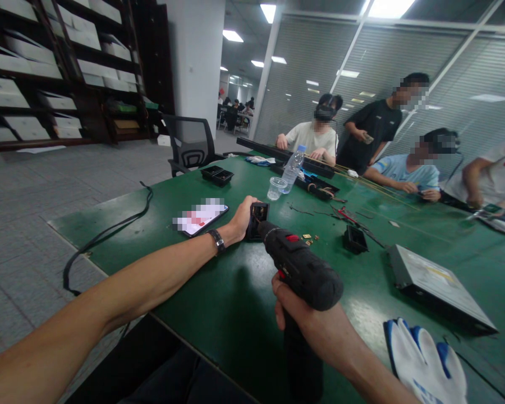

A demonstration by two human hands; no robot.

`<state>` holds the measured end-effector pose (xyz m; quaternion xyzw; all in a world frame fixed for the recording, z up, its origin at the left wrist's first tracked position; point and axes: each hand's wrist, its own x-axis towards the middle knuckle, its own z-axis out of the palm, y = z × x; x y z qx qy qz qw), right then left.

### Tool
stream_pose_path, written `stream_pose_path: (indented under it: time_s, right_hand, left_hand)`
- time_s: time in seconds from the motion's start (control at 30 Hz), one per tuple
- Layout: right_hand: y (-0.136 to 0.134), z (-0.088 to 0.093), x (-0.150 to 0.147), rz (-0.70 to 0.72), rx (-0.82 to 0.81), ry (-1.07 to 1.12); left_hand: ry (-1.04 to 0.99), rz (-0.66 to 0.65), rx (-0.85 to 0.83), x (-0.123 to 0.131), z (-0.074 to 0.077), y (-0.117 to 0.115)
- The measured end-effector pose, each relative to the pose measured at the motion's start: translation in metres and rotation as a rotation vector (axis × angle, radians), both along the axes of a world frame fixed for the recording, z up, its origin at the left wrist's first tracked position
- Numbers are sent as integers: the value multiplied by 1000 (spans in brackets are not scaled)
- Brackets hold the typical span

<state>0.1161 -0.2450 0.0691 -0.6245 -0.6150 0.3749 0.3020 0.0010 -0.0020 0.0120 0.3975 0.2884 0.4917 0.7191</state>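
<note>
My right hand (297, 303) is wrapped round the grip of a black cordless drill (303, 261) with red buttons. The drill points away from me, its tip at the open face of a small black box (260, 220); whether the bit touches it I cannot tell. My left hand (240, 219), with a dark band at the wrist, holds that box on edge by its left side. Small brass-coloured pieces (309, 238) lie on the green table just right of the drill's front. A phone (204, 217) with a lit screen lies left of my left hand.
A clear cup (276, 188) and a water bottle (293, 170) stand beyond the box. To the right are another black box (355, 239), a flat metal case (440, 286) and a white-and-blue glove (425, 362). A black cable (105, 231) crosses the left edge. Several people are around the far side.
</note>
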Motion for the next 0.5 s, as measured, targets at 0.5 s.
stream_pose_path:
  time_s: [0.5]
  right_hand:
    - [1,0,1,6,-24,7]
  left_hand:
    - [-14,-25,-31,0,-1,0]
